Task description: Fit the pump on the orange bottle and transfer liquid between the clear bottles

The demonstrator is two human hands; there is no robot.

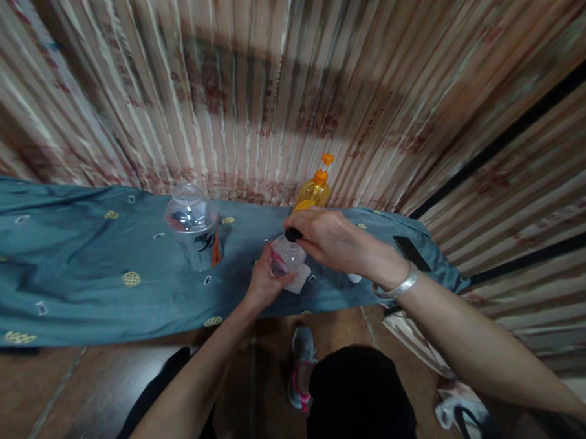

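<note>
My left hand (265, 281) is wrapped round the body of a small clear bottle (289, 253) with a pinkish label. The fingers of my right hand (328, 237) are closed on the black cap (293, 234) at the top of that bottle. Under and beside the bottle lies a crumpled white tissue (299, 279) on the blue-green cloth. Just behind my right hand stands a yellow pump bottle (313, 194) with an orange top, its lower part hidden by the hand. Further left, a large clear bottle (194, 231) with black and orange print stands uncapped.
The blue-green patterned cloth (91, 269) covers a narrow table against a pleated curtain (240, 101). A flat black object (411, 253) lies at the right, and a small white item (354, 278) sits near my right wrist. Bags (464, 411) lie on the floor at lower right.
</note>
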